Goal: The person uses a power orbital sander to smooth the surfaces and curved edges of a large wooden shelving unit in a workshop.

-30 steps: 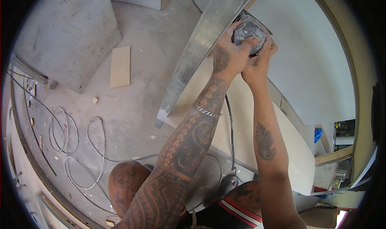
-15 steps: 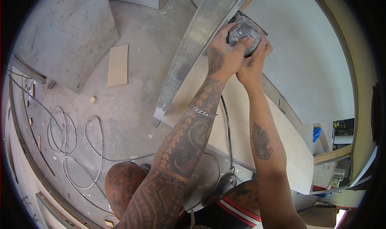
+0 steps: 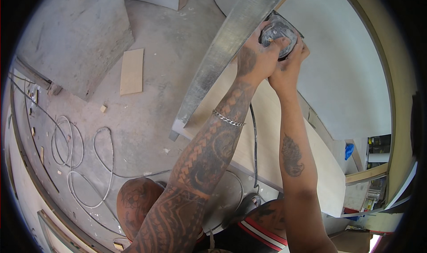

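Note:
Both my hands grip a dusty grey and black power sander (image 3: 276,32) at the top of the view. My left hand (image 3: 259,57) is closed around its left side, with the thumb over the top. My right hand (image 3: 291,64) wraps its near right side, fingers curled round the edge. The sander sits over the far part of a pale wooden panel (image 3: 222,119), beside a long grey metal-looking bar (image 3: 222,48). A dark cord (image 3: 254,142) hangs down between my forearms. The sander's underside is hidden.
A grey cable (image 3: 106,173) lies in loops on the concrete floor at left. A small wooden board (image 3: 132,71) and offcuts lie there too. A large grey slab (image 3: 80,35) stands at upper left. A curved wooden frame with a whitish panel (image 3: 342,66) rises at right.
My hands and the sander have shifted slightly to the right in the view, along with my forearms. The grip on the sander looks the same.

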Motion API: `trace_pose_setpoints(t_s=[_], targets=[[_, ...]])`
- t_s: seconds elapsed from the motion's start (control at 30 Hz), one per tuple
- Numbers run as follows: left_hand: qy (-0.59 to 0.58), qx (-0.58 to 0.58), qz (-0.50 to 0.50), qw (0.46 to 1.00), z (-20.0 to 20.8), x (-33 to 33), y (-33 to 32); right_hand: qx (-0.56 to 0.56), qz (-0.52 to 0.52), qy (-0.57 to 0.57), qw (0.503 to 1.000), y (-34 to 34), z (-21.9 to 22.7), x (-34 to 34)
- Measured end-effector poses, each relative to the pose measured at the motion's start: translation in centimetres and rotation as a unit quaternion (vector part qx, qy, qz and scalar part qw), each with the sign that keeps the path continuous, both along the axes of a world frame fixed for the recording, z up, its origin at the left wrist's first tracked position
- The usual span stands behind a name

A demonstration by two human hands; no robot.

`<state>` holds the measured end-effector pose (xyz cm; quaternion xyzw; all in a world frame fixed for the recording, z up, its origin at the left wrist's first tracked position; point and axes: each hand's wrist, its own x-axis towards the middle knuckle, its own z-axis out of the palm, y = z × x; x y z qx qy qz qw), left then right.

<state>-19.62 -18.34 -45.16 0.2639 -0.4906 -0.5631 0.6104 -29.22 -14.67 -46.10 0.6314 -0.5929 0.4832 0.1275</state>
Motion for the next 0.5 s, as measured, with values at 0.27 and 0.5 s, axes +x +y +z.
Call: trace_pose_setpoints(t_s=[0.27, 0.5], targets=[[-0.024, 0.016, -0.017, 0.999, -1.1, 0.5, 0.2, 0.009, 0.001, -0.028, 1.0, 0.2, -1.6, 0.2], [-0.027, 0.003, -0.009, 1.0, -2.4, 0.3, 0.3, 0.016, -0.003, -0.023, 1.0, 0.4, -2.7, 0.3]])
